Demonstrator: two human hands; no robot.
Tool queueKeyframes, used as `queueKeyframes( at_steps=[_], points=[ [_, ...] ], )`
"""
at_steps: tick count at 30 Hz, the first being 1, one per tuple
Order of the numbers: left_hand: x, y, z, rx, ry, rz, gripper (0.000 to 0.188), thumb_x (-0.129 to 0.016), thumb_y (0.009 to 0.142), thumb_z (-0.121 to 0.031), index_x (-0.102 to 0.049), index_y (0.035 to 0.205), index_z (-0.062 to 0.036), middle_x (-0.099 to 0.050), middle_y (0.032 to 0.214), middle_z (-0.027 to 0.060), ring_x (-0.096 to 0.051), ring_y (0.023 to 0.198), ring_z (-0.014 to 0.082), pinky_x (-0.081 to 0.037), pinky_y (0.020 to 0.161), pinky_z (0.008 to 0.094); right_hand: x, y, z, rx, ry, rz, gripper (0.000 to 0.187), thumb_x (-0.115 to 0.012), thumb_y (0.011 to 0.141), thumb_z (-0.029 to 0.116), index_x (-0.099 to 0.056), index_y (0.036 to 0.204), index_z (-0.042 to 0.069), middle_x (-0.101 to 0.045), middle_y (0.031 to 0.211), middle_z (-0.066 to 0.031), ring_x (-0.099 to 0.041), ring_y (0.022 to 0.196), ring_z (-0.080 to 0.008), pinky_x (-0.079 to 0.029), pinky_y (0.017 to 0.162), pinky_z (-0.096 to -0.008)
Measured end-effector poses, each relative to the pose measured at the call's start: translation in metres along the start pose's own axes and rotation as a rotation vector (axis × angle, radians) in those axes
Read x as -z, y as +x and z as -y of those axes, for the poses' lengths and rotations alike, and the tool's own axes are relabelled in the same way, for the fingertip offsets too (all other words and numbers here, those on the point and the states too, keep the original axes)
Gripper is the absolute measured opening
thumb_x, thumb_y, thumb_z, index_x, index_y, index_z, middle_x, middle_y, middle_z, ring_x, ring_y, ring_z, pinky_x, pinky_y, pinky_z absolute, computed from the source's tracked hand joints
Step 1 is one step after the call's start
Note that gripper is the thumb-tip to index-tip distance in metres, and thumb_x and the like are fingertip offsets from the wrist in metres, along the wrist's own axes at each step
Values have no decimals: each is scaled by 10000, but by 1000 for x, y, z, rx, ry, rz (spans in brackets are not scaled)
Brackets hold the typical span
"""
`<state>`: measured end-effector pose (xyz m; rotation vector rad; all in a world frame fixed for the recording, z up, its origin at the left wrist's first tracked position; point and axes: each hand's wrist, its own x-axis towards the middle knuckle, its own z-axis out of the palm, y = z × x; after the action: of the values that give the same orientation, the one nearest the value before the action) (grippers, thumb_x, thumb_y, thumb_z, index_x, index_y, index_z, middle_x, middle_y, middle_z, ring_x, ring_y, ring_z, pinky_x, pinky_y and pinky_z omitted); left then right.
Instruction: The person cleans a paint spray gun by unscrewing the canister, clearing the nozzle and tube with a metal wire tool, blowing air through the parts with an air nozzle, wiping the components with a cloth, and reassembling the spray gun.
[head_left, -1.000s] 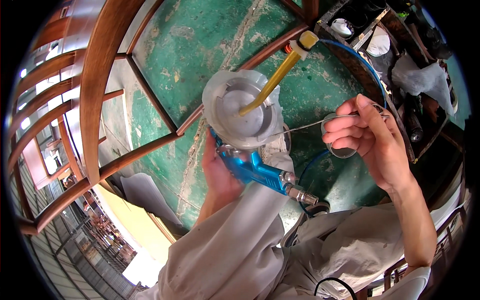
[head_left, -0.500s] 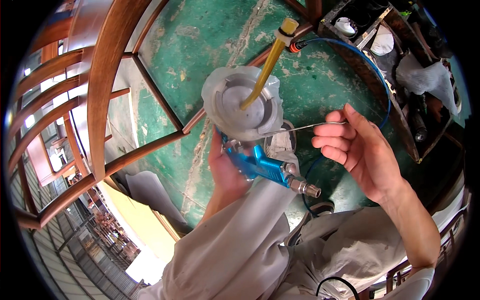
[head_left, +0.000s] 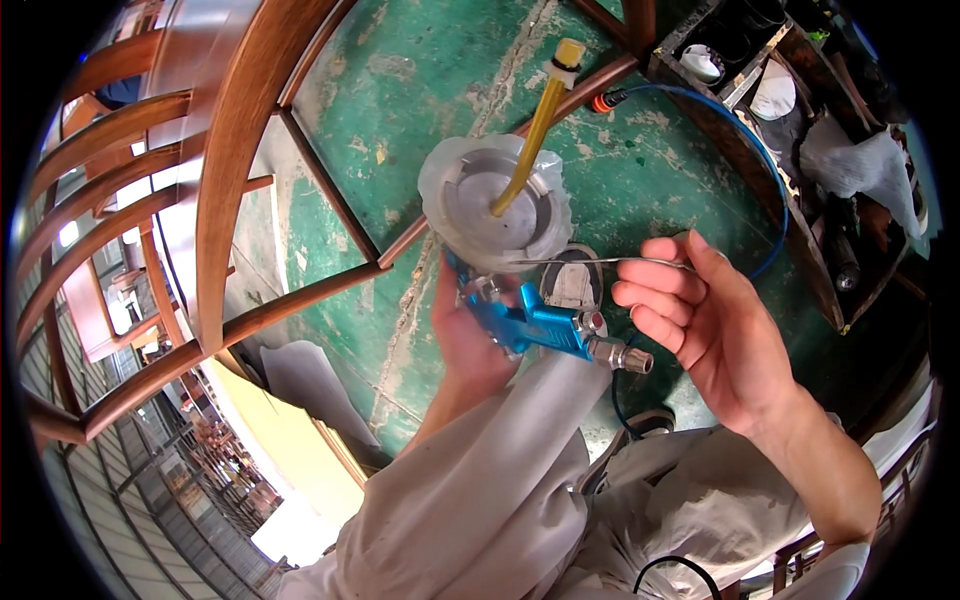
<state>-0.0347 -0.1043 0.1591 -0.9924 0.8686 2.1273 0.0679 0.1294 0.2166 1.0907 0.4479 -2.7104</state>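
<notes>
My left hand (head_left: 468, 345) is wrapped round a blue spray gun (head_left: 548, 326) with a bare metal air connector at its end. Above the gun's body sits a round grey metal cup part (head_left: 482, 205), tilted toward me, with a whitish translucent film around its rim. From its middle a yellow tube (head_left: 538, 132) rises, carrying a dark and pale ring near its top. My right hand (head_left: 715, 325), palm up, pinches a thin metal wire (head_left: 590, 261) between thumb and fingers. The wire's far end meets the cup part's lower rim; whether it passes inside cannot be made out.
A brown wooden furniture frame (head_left: 225, 190) stands at the left, its rails crossing the green floor (head_left: 400, 100). A blue air hose (head_left: 745, 125) with an orange-ringed coupling curves past a worn wooden box (head_left: 745, 95) of cans and rags. My shoe (head_left: 572, 283) is behind the gun.
The view has shifted slightly. My right hand has come a little lower and closer to the cup part, and the wire now lies nearly level. Both grips stay the same.
</notes>
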Motion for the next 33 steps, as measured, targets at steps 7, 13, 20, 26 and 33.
queueKeyframes(
  at_steps=[7,13,20,26,33],
  points=[
    [5,2,0,-11,-14,7,407,-586,982,-530,-610,1010,-124,-654,897,72,-612,733,203,-535,630,345,-7,0,-5,11,34,-22,426,-443,1087,296,-582,1255,-70,-689,1199,-220,-687,1123,-290,-561,991,-356],
    [13,7,1,-63,58,23,378,-598,986,-504,-613,1013,-127,-640,934,29,-621,778,203,-536,636,330,-5,0,-9,13,-25,-17,434,-451,1085,314,-592,1286,-43,-698,1210,-180,-697,1095,-246,-579,909,-316],
    [18,9,1,-15,-96,227,438,-480,1050,-428,-662,1170,-49,-738,990,172,-729,803,225,-620,730,361,-6,0,-12,13,-120,13,435,-449,1086,340,-596,1325,8,-704,1240,-114,-680,1038,-152,-510,755,-245],
    [7,6,2,-18,-30,6,426,-606,971,-538,-577,940,-115,-616,888,89,-607,780,188,-536,661,313,-7,-1,-21,76,-175,28,435,-443,1089,333,-599,1335,10,-699,1259,-108,-641,1027,-103,-446,789,-250],
    [4,1,1,0,-42,86,404,-559,1004,-495,-618,1006,-96,-660,913,107,-630,747,183,-564,698,331,-3,-3,-18,432,-624,239,389,-460,1088,236,-607,1327,-33,-699,1244,-142,-619,1179,-178,-461,964,-306]
  ],
)
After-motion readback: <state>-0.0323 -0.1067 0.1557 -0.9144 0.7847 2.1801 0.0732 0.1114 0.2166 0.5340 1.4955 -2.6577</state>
